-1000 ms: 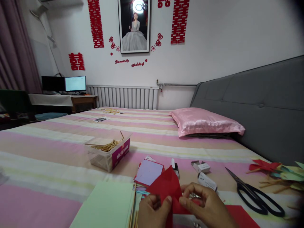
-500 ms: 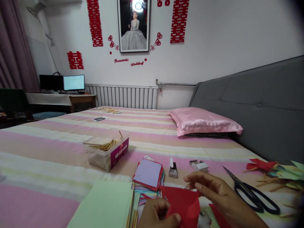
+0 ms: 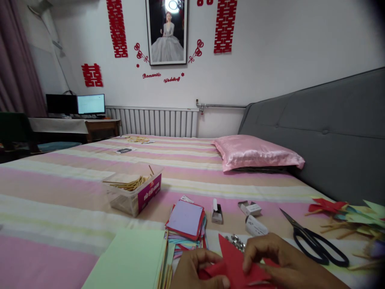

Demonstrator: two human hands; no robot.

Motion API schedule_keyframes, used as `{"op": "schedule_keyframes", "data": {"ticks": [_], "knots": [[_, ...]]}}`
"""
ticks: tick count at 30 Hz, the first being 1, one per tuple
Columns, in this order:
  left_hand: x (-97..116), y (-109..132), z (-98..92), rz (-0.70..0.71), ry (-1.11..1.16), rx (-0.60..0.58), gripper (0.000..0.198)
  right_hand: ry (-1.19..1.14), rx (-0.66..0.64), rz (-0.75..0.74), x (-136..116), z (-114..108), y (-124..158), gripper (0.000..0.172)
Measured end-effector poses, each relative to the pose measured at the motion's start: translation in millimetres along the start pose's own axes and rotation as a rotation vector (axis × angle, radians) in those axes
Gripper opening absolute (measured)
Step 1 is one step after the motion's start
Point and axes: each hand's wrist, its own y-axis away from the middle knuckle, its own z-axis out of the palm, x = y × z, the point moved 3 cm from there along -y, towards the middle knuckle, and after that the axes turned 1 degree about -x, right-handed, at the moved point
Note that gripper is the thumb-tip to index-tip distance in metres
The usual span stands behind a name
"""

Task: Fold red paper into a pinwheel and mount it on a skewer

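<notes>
A piece of red paper (image 3: 233, 257), folded up into a point, is held low in front of me. My left hand (image 3: 197, 271) pinches its left side between thumb and fingers. From the right, my right hand (image 3: 276, 257) has its fingers closed on the same sheet. Just behind the paper lies a heap of small silvery metal pieces (image 3: 236, 242), partly covered. To the left, a stack of square coloured paper (image 3: 185, 218) has a lilac sheet on top. Black-handled scissors (image 3: 315, 241) lie right of my right hand.
Light green sheets (image 3: 129, 257) lie at the front left, with thin sticks beside them. Behind stands a clear plastic box (image 3: 129, 198) of sticks. Small boxes (image 3: 217, 212) lie beyond my hands. Finished-looking paper pinwheels (image 3: 349, 212) are piled right. A pink pillow (image 3: 255, 152) rests by the grey headboard.
My right hand has come down and left onto the red paper, and a corner of it now stands up. The metal pieces and a white box behind have come into view.
</notes>
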Motion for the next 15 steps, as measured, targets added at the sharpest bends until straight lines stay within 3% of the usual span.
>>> {"op": "schedule_keyframes", "data": {"ticks": [5, 10, 15], "knots": [[3.0, -0.9, -2.3, 0.038, 0.013, 0.005, 0.052, 0.007, -0.027, -0.113, -4.3, 1.3, 0.2, 0.02], [5.7, 1.2, -1.0, 0.014, -0.003, 0.013, 0.05, 0.003, -0.045, -0.03, 4.5, 4.3, -1.4, 0.018], [6.1, 4.5, -3.9, 0.045, -0.1, 0.089, 0.041, 0.019, -0.063, -0.044, 2.9, 10.2, -1.3, 0.018]]}}
